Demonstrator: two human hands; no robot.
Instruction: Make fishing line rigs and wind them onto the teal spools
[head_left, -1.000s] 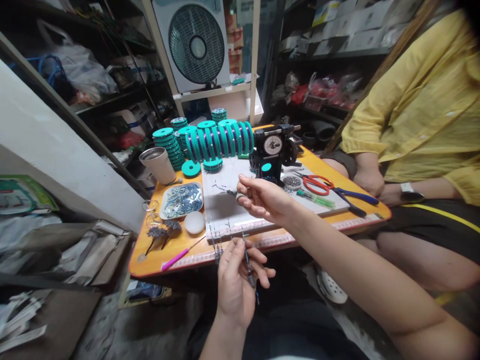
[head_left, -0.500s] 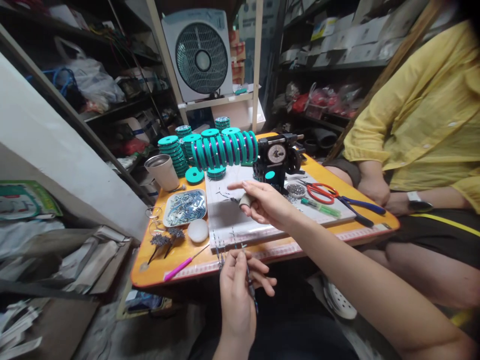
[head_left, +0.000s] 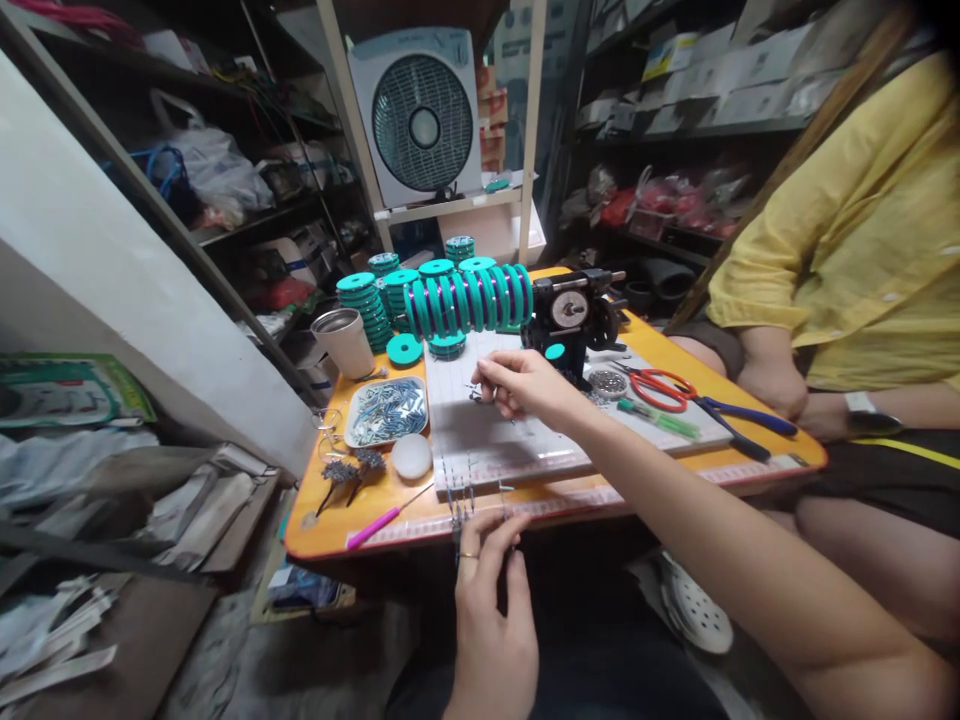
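My right hand (head_left: 525,388) is over the white board (head_left: 517,455), thumb and fingers pinched together. Small dark pieces on a thin line (head_left: 475,396) show at its fingertips. Below the table's front edge, my left hand (head_left: 491,600) has curled fingers at several thin lines with small dark pieces (head_left: 461,505); a ring is on one finger. These lines hang over the board's front edge, and my fingers partly hide their ends. Beyond the right hand, a row of teal spools (head_left: 469,300) with purple bands sits on a black winding device (head_left: 566,325).
Left on the orange table (head_left: 315,520) are a tray of small metal parts (head_left: 386,412), a white round lid (head_left: 412,457), a pink-handled tool (head_left: 375,527) and a cup (head_left: 343,343). Red-handled scissors (head_left: 660,390) and blue-handled pliers (head_left: 750,415) lie right, near a seated person in yellow (head_left: 847,270).
The view has shifted, moving the scene right and slightly down. My right hand's extended index finger has drawn in to a pinch. My left hand has turned, its thumb now apart from the index finger.
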